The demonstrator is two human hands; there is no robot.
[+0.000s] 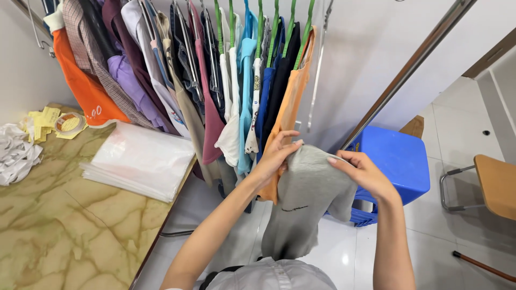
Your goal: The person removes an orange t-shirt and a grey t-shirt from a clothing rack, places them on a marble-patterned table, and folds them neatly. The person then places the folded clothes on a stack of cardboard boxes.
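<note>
A grey garment (301,207) hangs down in front of me, held up at its top by both hands. My left hand (275,156) pinches its upper left edge, close to an orange garment (287,107) on a green hanger. My right hand (361,172) grips the upper right edge. The grey cloth has a thin dark mark across its front. Behind it, a rack of clothes (215,75) in orange, purple, maroon, white, blue and black hangs from a rail.
A marbled green-yellow table (59,225) on the left carries a stack of clear plastic bags (142,158), a tape roll (69,123), yellow slips and white scraps. A blue plastic stool (400,161) stands right, and a wooden chair (494,185) stands farther right. A slanted metal pole (414,64) crosses above.
</note>
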